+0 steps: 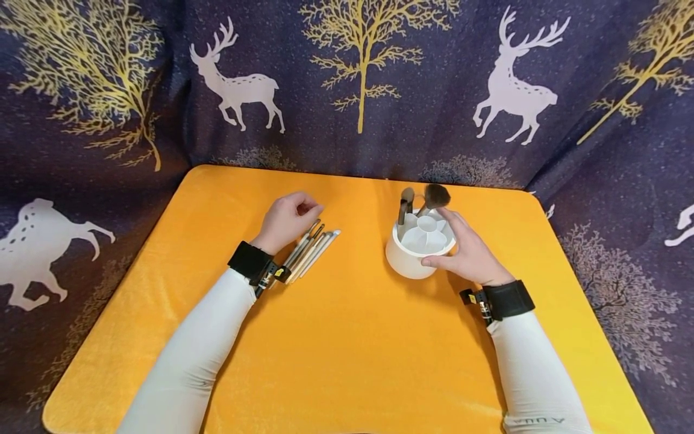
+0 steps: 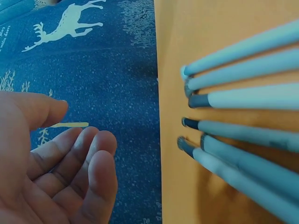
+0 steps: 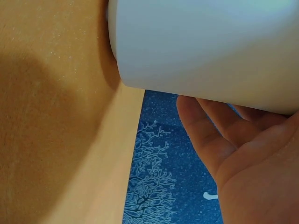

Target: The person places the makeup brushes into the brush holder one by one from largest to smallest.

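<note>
A round white makeup brush holder (image 1: 412, 265) with divided compartments stands right of the middle of the table. Several makeup brushes, including a big fluffy one (image 1: 437, 196), lean in its far compartments. My right hand (image 1: 472, 250) grips the holder from the right, thumb at the near rim and fingers along the far side; the right wrist view has its fingers against the white wall (image 3: 201, 51). Slim pale-handled brushes (image 1: 311, 253) lie side by side left of the middle. My left hand (image 1: 287, 220) hovers by their far ends, fingers loosely bent around nothing, apart from the brushes (image 2: 252, 98) in the left wrist view.
An orange cloth (image 1: 347, 349) covers the table. Behind it and along both sides hangs a dark blue curtain (image 1: 401, 108) printed with white deer and yellow trees. Black straps with small cameras sit on both wrists.
</note>
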Demonstrator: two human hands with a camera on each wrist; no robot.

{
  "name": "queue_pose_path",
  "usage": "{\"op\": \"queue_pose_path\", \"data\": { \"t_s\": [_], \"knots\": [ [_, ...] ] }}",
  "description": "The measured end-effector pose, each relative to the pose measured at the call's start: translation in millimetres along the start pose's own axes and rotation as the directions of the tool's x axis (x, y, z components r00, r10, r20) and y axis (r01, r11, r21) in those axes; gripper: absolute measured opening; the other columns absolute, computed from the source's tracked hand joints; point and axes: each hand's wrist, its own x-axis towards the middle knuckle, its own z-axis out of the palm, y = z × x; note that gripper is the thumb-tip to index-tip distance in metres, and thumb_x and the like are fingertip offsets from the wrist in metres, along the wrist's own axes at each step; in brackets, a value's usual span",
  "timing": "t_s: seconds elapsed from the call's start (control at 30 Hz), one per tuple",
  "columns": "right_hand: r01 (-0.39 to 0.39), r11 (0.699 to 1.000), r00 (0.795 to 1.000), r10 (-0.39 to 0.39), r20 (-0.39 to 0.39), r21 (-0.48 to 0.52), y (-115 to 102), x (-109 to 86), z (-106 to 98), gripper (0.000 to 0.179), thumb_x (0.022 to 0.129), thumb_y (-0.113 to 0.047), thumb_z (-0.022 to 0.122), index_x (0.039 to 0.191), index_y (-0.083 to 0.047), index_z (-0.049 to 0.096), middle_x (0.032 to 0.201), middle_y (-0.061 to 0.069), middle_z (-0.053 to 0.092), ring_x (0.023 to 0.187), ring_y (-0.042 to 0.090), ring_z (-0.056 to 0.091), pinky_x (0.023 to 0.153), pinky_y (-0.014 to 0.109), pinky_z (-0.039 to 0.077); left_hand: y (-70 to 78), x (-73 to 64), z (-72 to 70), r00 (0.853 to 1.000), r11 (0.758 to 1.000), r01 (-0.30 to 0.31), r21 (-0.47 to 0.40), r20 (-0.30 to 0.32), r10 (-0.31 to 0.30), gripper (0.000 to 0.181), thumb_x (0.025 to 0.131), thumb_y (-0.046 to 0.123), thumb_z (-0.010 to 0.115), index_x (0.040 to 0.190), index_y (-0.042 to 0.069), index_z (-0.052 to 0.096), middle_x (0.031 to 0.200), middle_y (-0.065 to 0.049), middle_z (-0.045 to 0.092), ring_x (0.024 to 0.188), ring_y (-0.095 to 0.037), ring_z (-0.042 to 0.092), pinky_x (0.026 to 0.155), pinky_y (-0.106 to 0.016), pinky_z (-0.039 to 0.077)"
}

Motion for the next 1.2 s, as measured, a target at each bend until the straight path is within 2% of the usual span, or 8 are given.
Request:
{"op": "queue_pose_path", "data": {
  "t_s": [0.3, 0.63, 0.9, 1.2],
  "knots": [
    [0.017, 1.0, 1.0, -0.017, -0.002, 0.0, -0.9, 0.9, -0.7, 0.122, 0.084, -0.036, 0.101, 0.178, -0.02, 0.026, 0.175, 0.018, 0.037, 0.154, 0.048, 0.043, 0.118, 0.077, 0.036, -7.7, -5.0, -4.8, 0.998, 0.998, 0.042, 0.04, 0.04, -0.043, 0.021, 0.109, 0.027, 0.074, 0.113, 0.007, 0.078, 0.101, -0.01, 0.075, 0.085, -0.027, 0.064, 0.08, -0.042, 0.05],
    [0.02, 1.0, 1.0, -0.02, -0.006, -0.007, -0.9, 1.4, -1.6, 0.122, 0.083, -0.037, 0.101, 0.178, -0.019, 0.026, 0.176, 0.02, 0.035, 0.155, 0.048, 0.041, 0.119, 0.077, 0.035, -12.7, -9.2, -11.4, 0.988, 0.99, 0.108, 0.093, 0.102, -0.117, 0.021, 0.107, 0.024, 0.075, 0.113, 0.004, 0.078, 0.1, -0.013, 0.074, 0.079, -0.027, 0.064, 0.076, -0.042, 0.049],
    [0.009, 1.0, 1.0, -0.009, 0.004, 0.009, -1.6, 0.6, -1.5, 0.122, 0.084, -0.037, 0.101, 0.178, -0.022, 0.025, 0.176, 0.018, 0.035, 0.156, 0.047, 0.041, 0.12, 0.076, 0.035, -19.7, -9.3, -8.8, 0.98, 0.981, 0.125, 0.151, 0.136, -0.146, 0.019, 0.106, 0.023, 0.077, 0.109, 0.005, 0.078, 0.095, -0.011, 0.074, 0.075, -0.027, 0.063, 0.071, -0.041, 0.049],
    [0.004, 1.0, 1.0, -0.004, 0.005, 0.008, -0.4, -0.6, -0.7, 0.122, 0.084, -0.038, 0.101, 0.178, -0.022, 0.025, 0.176, 0.017, 0.036, 0.155, 0.046, 0.042, 0.12, 0.076, 0.035, -23.0, -13.9, -4.7, 0.97, 0.972, 0.131, 0.196, 0.178, -0.167, 0.021, 0.106, 0.026, 0.077, 0.108, 0.005, 0.077, 0.096, -0.012, 0.074, 0.077, -0.027, 0.061, 0.075, -0.042, 0.047]
  ]
}}
